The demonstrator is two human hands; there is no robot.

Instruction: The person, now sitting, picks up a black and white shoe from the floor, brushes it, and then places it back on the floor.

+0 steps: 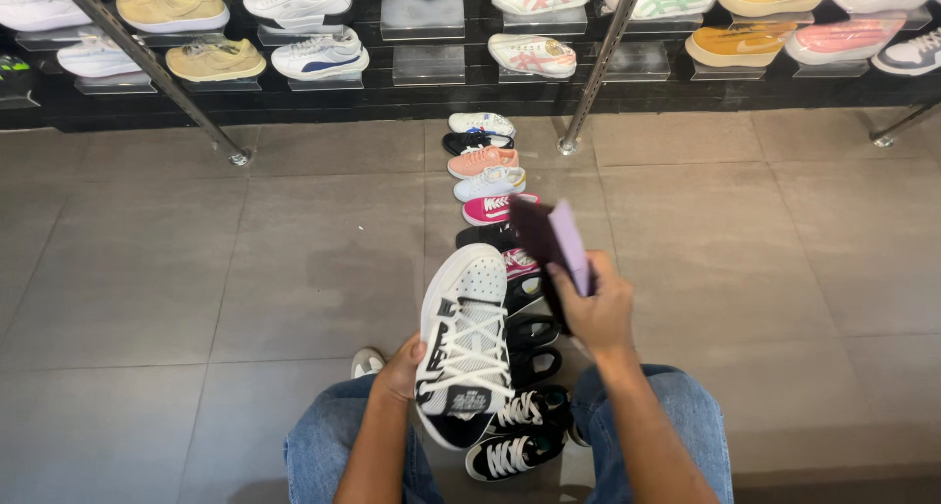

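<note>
White leather with black trim and white laces, the high-top sneaker sits upright in the left hand, gripped at its side. Just right of it, the right hand clasps a dark-bristled brush above a row of shoes on the floor.

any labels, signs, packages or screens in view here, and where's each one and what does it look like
Tongue label: a small black rectangle with pale print, on the tongue of the white and black sneaker that the left hand holds.
No packages, signs or screens show.
Right hand holds a purple brush with dark bristles; no label on it can be made out.
</note>
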